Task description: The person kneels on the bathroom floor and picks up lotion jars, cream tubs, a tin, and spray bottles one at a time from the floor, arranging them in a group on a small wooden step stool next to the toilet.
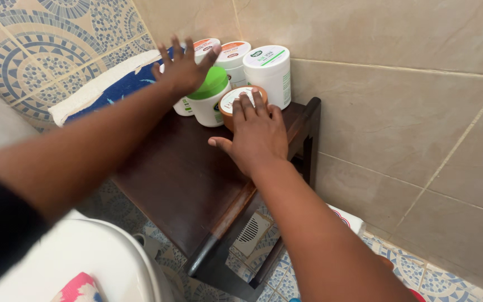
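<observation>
Left hand spread wide, fingers apart, palm over the green-lidded white jar, clamped on nothing. Right hand flat and open, fingertips resting on the white lid of the low brown jar. Both jars at the back of the dark wooden desk, just beside each other. Behind them, against the tiled wall, a tall white tub with a green-striped lid and two orange-lidded white tubs. Further left, a blue and white mat. Lower left, a white toilet.
</observation>
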